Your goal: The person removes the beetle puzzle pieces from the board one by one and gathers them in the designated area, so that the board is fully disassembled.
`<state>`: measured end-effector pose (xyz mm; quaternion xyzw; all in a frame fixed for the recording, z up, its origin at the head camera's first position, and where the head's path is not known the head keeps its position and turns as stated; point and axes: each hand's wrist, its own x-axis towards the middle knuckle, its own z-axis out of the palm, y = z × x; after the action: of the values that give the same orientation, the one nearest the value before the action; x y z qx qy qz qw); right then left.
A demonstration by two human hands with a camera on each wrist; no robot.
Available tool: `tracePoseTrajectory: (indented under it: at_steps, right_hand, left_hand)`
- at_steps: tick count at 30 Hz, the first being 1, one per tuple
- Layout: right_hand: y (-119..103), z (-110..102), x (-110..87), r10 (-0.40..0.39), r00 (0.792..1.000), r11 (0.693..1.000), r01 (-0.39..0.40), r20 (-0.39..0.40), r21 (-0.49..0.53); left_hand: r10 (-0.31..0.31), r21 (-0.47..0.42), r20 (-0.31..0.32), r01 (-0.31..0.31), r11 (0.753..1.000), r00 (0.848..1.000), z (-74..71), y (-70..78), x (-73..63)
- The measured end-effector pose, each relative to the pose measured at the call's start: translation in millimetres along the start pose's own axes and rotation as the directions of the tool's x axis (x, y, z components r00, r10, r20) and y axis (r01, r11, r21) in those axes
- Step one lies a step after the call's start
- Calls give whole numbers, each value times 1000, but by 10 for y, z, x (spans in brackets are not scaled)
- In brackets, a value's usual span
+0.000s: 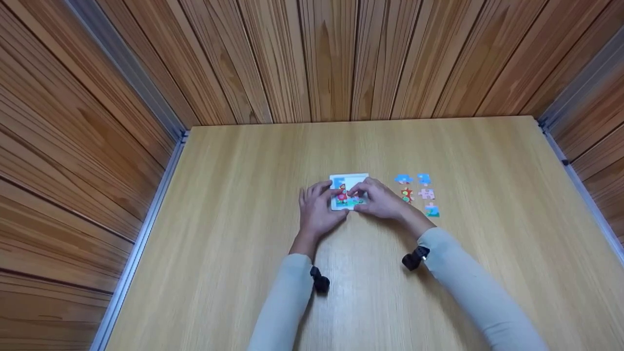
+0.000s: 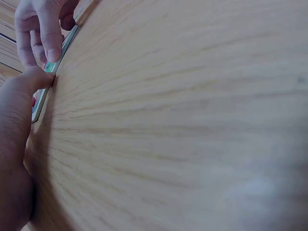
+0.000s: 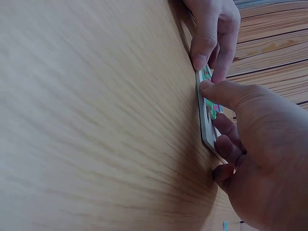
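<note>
A small white-rimmed puzzle board (image 1: 350,175) lies on the table, partly filled with colourful pieces at its left and near side. My left hand (image 1: 321,209) grips the board at its left and near edges, with the thumb on the near rim and fingers over the left side. My right hand (image 1: 381,199) bends over the board's right half. In the right wrist view its thumb and curled fingers close around a green and pink puzzle piece (image 3: 214,109) at the board. The fingers hide much of that piece in the head view.
Loose puzzle pieces lie right of the board: a blue one (image 1: 403,179), another blue one (image 1: 424,178), a red one (image 1: 406,195), a pink one (image 1: 426,194) and a blue-green one (image 1: 432,211). Wooden plank walls (image 1: 331,63) enclose the table (image 1: 234,219).
</note>
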<state>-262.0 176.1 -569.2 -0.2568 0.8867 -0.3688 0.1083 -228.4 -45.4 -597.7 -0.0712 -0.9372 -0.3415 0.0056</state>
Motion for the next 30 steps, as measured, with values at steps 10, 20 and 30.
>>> tracePoseTrajectory:
  at_steps: [10,20,30]
  right_hand:
    - [2,-83,-9,40,998,999,-41,55,18]
    - [32,-103,-11,48,999,999,-48,11,15]
    - [46,-94,-23,87,996,996,-86,-12,13]
  left_hand:
    - [7,-16,-12,-7,1000,1000,17,-18,11]
    - [-4,11,-4,5,1000,1000,11,-9,12]
    - [-2,9,-7,2,1000,1000,8,-6,7]
